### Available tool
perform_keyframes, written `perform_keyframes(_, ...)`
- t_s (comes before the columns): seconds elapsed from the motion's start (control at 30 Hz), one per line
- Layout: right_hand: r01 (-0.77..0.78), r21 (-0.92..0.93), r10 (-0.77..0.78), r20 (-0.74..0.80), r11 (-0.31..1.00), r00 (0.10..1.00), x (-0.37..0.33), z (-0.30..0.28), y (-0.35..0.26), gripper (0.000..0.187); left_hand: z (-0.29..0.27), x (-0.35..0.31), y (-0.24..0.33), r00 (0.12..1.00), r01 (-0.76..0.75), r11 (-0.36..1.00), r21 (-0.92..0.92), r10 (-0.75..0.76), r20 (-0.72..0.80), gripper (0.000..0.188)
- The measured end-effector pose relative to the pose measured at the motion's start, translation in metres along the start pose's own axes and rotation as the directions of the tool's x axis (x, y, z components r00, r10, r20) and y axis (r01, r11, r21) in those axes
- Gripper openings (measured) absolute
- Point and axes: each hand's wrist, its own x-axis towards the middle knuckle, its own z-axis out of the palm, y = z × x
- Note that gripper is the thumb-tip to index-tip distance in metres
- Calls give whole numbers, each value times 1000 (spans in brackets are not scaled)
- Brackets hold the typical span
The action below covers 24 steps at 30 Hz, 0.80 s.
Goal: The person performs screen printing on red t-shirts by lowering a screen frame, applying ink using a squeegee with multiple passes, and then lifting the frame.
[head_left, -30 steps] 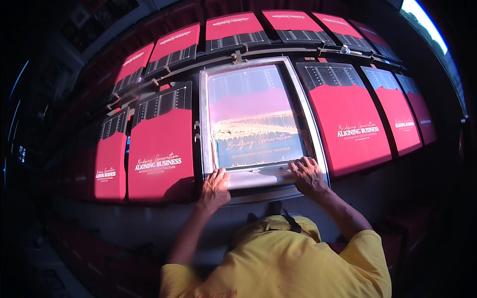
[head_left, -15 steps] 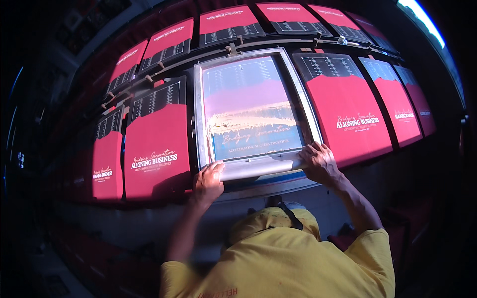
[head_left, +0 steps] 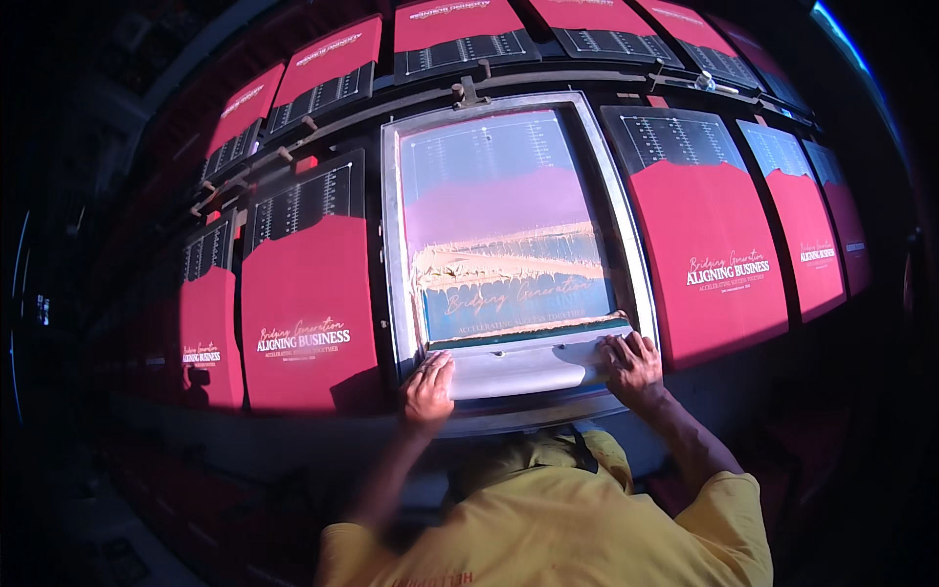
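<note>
My left hand (head_left: 427,387) grips the left end of a wide, pale squeegee (head_left: 518,368), thumb and fingers curled over its handle. At the other end my right hand (head_left: 633,368) is closed on the same handle. The squeegee lies crosswise at the near end of a screen-printing frame (head_left: 393,235), its dark green blade edge facing away from me. Thick gold-cream ink (head_left: 499,264) streaks the mesh in an uneven band beyond the blade. Through the mesh show script lettering and the red-and-black panel beneath.
Red shirt panels on dark boards flank the frame, including one on the left (head_left: 308,284) and one on the right (head_left: 709,245). A metal rail (head_left: 558,80) with clamps runs behind it. Further panels stand in a far row (head_left: 460,39).
My hands and the squeegee appear lower in the picture, and the green blade edge shows more plainly. The surrounding panels have shifted too, as the view moved.
</note>
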Motion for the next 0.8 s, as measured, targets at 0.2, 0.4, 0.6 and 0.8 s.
perform_keyframes(0.2, 8, -10, -8, -4, 1000, 1000, 112, 4, 50, 26, 16, 92, -68, 1000, -20, 997, -68, 19, -3, 30)
perform_keyframes(0.4, 25, 63, -29, 62, 998, 998, 147, -16, 70, 22, -24, 134, -56, 970, 105, 994, -34, -95, 225, 34)
perform_keyframes(0.6, -21, 39, 18, 83, 999, 996, 65, -50, 21, 23, -34, 49, -12, 995, 59, 998, -38, -55, 86, 41)
perform_keyframes(0.8, -107, 49, 98, 170, 993, 981, -16, -30, -25, 35, -17, -36, 23, 989, 89, 996, 26, -91, 118, 48)
